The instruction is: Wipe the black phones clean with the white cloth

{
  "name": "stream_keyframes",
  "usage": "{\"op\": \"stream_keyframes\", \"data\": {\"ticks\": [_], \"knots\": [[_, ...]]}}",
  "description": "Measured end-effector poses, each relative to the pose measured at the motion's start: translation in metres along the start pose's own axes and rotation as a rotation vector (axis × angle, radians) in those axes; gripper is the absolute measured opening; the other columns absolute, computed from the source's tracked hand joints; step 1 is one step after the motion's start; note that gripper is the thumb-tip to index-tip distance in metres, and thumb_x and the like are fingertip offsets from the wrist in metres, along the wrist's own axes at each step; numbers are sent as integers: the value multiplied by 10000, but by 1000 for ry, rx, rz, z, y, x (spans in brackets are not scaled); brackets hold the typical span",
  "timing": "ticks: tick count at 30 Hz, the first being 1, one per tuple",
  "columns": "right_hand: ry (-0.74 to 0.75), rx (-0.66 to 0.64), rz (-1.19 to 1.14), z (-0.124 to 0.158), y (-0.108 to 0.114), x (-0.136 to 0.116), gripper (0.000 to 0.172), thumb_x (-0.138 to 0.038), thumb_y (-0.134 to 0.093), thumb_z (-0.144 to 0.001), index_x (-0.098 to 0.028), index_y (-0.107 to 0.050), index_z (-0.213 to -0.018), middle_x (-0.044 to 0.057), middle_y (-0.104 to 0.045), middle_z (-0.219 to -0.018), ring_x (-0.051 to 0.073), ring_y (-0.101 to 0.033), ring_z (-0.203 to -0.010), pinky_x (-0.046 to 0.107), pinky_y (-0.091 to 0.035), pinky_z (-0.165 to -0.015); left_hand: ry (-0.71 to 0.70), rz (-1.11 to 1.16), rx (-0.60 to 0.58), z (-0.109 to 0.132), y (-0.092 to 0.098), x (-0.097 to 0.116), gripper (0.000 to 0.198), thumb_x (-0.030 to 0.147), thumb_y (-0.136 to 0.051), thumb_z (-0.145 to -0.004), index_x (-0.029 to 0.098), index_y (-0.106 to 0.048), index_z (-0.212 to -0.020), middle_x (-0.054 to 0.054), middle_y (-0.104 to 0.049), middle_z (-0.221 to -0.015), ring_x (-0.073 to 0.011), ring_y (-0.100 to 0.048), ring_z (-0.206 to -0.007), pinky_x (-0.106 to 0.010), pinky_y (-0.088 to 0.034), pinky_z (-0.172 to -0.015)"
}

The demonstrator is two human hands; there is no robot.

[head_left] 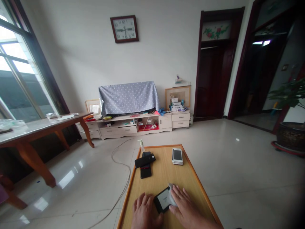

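A phone (162,200) with a black border and a pale grey middle lies at an angle on the small wooden table (164,173). My left hand (144,210) rests at its left side, with fingers bent on the tabletop and the thumb by the lower edge, steadying it. Under the fingers of my right hand (184,205), a grey cloth (172,193) is pressed onto the phone's right part, hiding that side. Farther up the table, several dark phones (145,161) lie overlapped at the left. White phones (177,156) are stacked at the right.
A clear pump bottle (142,145) stands at the table's far left corner. Along the floor to the left runs a cable (124,163). A larger table (45,125) is at the left, a low white cabinet (119,130) by the wall, and a potted plant (292,132) at right.
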State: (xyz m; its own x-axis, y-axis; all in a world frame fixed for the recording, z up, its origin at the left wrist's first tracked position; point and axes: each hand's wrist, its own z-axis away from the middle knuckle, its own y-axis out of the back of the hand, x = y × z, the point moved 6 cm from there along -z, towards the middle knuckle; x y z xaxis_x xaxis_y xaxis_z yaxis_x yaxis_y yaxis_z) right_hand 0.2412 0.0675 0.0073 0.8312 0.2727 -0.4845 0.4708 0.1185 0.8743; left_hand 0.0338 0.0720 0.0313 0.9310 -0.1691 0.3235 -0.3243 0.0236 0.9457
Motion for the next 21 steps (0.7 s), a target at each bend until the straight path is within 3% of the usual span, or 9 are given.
{"op": "stream_keyframes", "data": {"ticks": [5, 9, 14, 21], "knots": [[-10, 82, -17, -1, 9, 11, 620, -553, -333, -1007, -260, -315, -1554, 70, -267, -1634, 262, -275, -1507, 522, -203, -1251, 30, -77, -104, -5, 1, 8, 722, 541, -598, -714, 268, -584, -1382, -45, -535, -1496, -312, -294, -1484, -447, -129, -1217], [-12, 77, -25, -7, 12, 13, 599, -427, -393, -988, -226, -338, -1549, 80, -293, -1619, 277, -296, -1496, 513, -222, -1249, 63, -154, -145, -11, 7, 17, 716, 548, -611, -682, 275, -614, -1344, -40, -535, -1496, -321, -301, -1483, -467, -163, -1205], [-23, 109, -68, -9, 18, 17, 595, -378, -422, -965, -222, -374, -1537, 81, -310, -1607, 292, -320, -1485, 508, -233, -1245, 20, -190, -149, -23, 15, 42, 821, 490, -593, -672, 232, -516, -1448, -81, -494, -1529, -312, -352, -1449, -456, -207, -1180], [-21, 99, -118, -11, 31, 27, 571, -380, -393, -964, -216, -434, -1509, 81, -411, -1579, 282, -409, -1442, 448, -300, -1217, -26, -131, -256, -37, -5, 60, 694, 468, -608, -695, 261, -590, -1357, -74, -613, -1375, -295, -512, -1264, -377, -383, -1029]]}}
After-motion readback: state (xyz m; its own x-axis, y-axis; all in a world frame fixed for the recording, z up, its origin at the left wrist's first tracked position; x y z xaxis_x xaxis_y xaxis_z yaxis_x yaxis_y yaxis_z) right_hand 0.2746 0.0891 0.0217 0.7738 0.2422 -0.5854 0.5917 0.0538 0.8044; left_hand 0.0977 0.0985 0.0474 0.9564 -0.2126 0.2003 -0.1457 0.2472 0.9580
